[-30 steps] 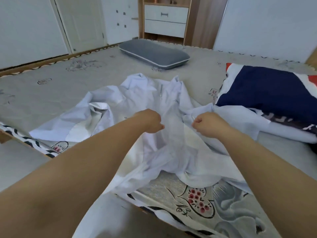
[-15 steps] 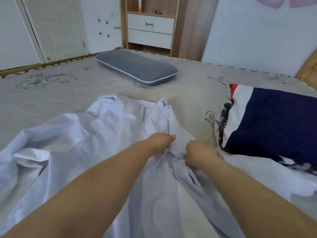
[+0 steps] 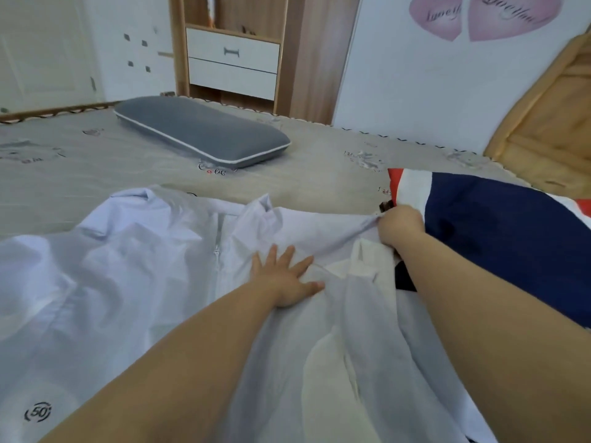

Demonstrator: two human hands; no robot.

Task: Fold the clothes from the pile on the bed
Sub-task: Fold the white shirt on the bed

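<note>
On bed point(image 3: 96, 167), left hand point(image 3: 284, 282) flat on white shirt point(image 3: 128, 266); right hand point(image 3: 399, 228) pinching it

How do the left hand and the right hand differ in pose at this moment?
The left hand lies flat with fingers spread, pressing on the white garment near its zipper; the right hand has curled fingers and pinches the fabric edge. The left hand rests mid-garment, while the right hand is farther away, beside the navy, white and red cloth. Both touch the same white garment.
</note>
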